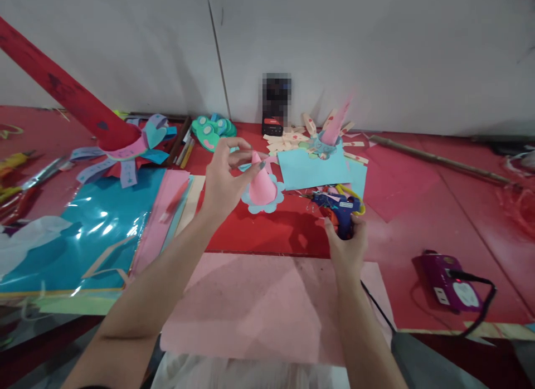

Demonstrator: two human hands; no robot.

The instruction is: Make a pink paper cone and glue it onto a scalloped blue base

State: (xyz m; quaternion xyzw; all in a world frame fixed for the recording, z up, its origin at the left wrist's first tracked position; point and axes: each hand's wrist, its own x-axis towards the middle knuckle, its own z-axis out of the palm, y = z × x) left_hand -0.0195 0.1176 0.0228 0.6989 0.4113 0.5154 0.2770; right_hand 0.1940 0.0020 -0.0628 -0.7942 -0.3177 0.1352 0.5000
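Note:
With thumb and fingers, my left hand (pixel 234 174) pinches the tip of a pink paper cone (pixel 263 185). Around the cone's foot shows a light blue scalloped paper base (pixel 267 207), over a red sheet. A blue hot glue gun (pixel 345 209) is in my right hand (pixel 348 238), which is wrapped around its handle; its nozzle points left toward the cone. Yellow-handled scissors (pixel 356 202) lie partly hidden behind the gun. Light blue paper (pixel 311 169) lies just beyond.
A pink cone (pixel 334 124) stands among printed paper strips at the back. Left are a tall red paper cone (pixel 79 88), green paper cutouts (pixel 209 134) and a glossy blue pack (pixel 112 222). A purple power box (pixel 449 280) with a black cable sits right; a stick (pixel 438 157) lies behind.

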